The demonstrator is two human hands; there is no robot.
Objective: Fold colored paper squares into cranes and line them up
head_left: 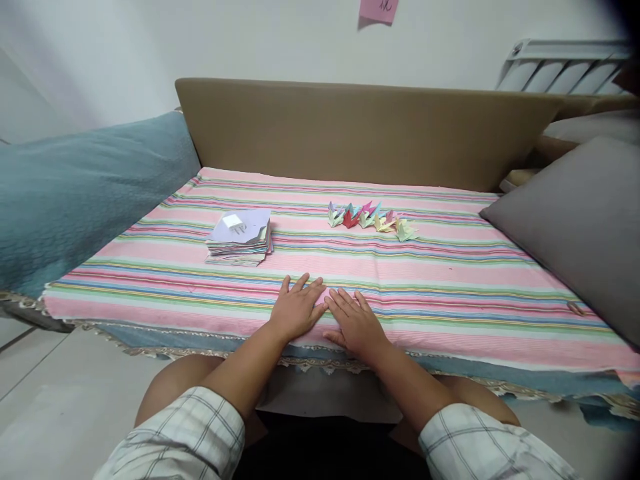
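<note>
A: where's the pink paper point(321, 295)?
B: mostly hidden under both hands, near the striped cloth's point(475, 287) front edge. left hand point(296, 311) and right hand point(357, 325) lie palm-down, fingers spread.
A: sideways room?
B: cloth runs right to a grey cushion point(575, 233); paper stack point(239, 251) left, folded cranes point(351, 219) beyond.

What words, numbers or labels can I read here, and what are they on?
None can be read with certainty.
Pink paper note on the white wall: dark handwritten marks, too unclear to read; the note is cut off above.
Lilac paper sheet atop the thick paper stack: grey strokes, too blurred.
</note>
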